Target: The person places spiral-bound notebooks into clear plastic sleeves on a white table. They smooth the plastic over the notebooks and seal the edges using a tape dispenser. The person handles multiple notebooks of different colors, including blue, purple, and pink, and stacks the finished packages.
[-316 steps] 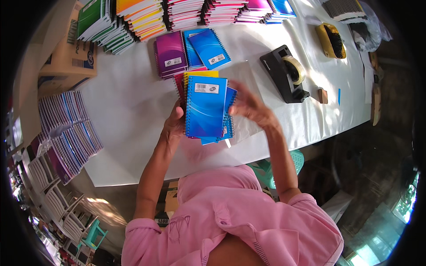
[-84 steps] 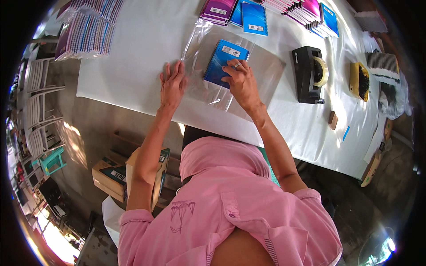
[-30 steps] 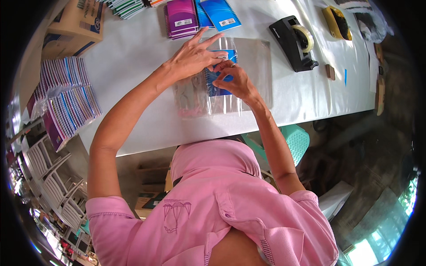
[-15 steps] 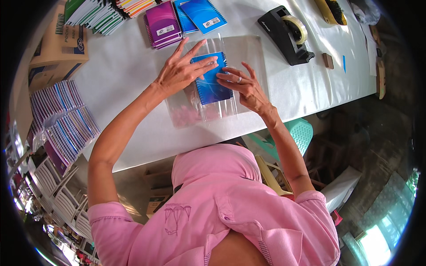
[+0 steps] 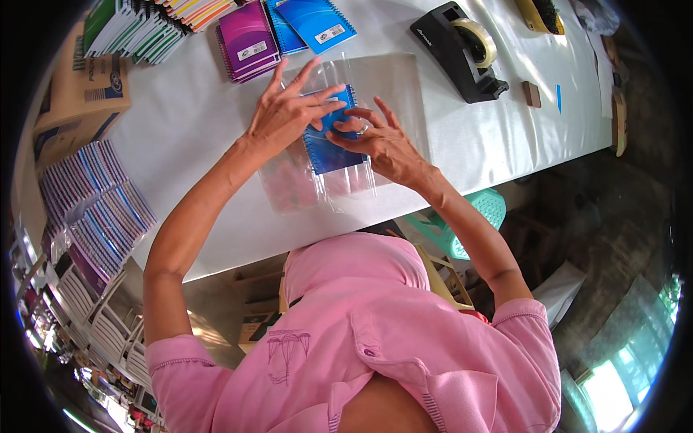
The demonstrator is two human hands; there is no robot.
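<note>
The left hand (image 5: 285,112) is spread flat, fingers apart, pressed onto the blue spiral notebook (image 5: 333,137), while the right hand (image 5: 382,141) is laid open on its right edge, nothing clenched. The notebook is pinned between both palms inside a clear plastic bag (image 5: 317,184) on the white table (image 5: 202,144). A purple notebook (image 5: 249,40) and a black tape dispenser (image 5: 458,47) are seen beyond.

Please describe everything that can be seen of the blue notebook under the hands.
The blue notebook is a small spiral-bound pad with a glossy blue cover and a wire coil along its left edge. It lies flat on the white table, inside a clear plastic bag. The left hand presses its top; the right hand rests on its right side.
</note>
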